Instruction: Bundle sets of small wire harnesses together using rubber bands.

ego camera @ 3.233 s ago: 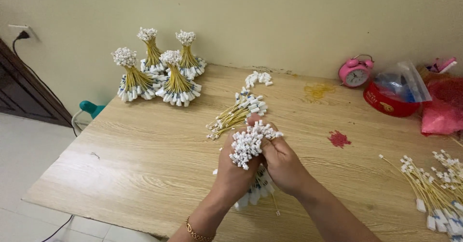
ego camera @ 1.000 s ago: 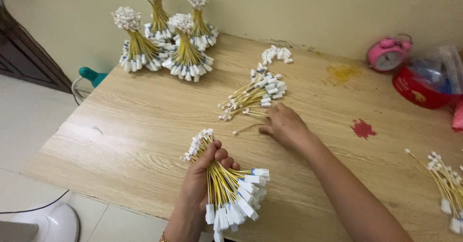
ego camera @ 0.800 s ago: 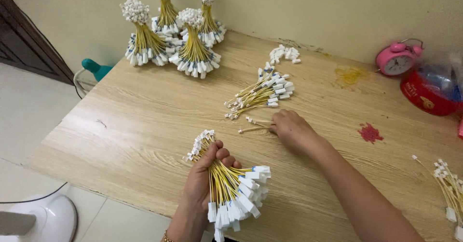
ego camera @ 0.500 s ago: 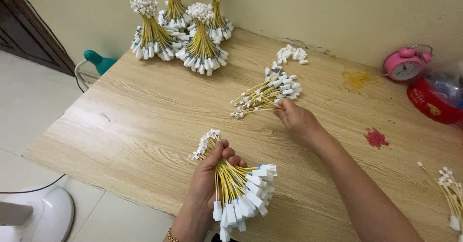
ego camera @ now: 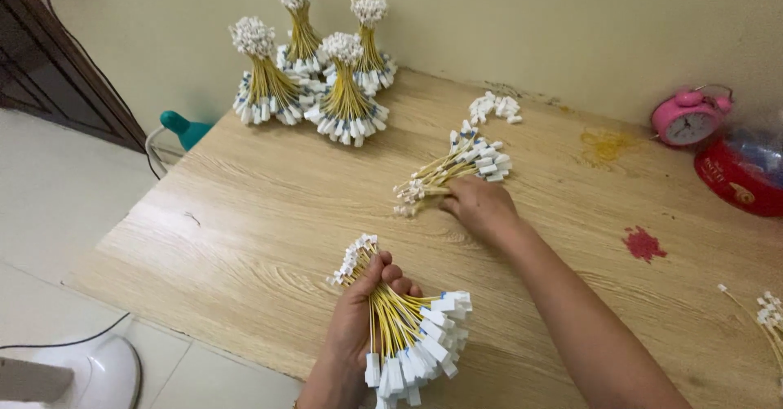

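1. Pale wood-grain table point(ego camera: 245, 213), matt and smooth, with red and yellow stains towards the far right corner.
2. Thin yellow plastic-coated wires point(ego camera: 391, 319) ending in white plastic plugs point(ego camera: 424, 352), slightly shiny.
3. Glossy pink plastic clock point(ego camera: 689, 119) at the far right edge.
4. Shiny red tub point(ego camera: 734, 185) beside it.

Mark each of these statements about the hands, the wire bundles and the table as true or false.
1. The left hand grips a bundle of yellow wires. True.
2. The right hand is lifted clear of the table. False: it rests on the table at the loose pile of wires.
3. Four tied bundles stand upright at the far corner. True.
4. The alarm clock is blue. False: it is pink.
5. A red tub sits beside the clock. True.
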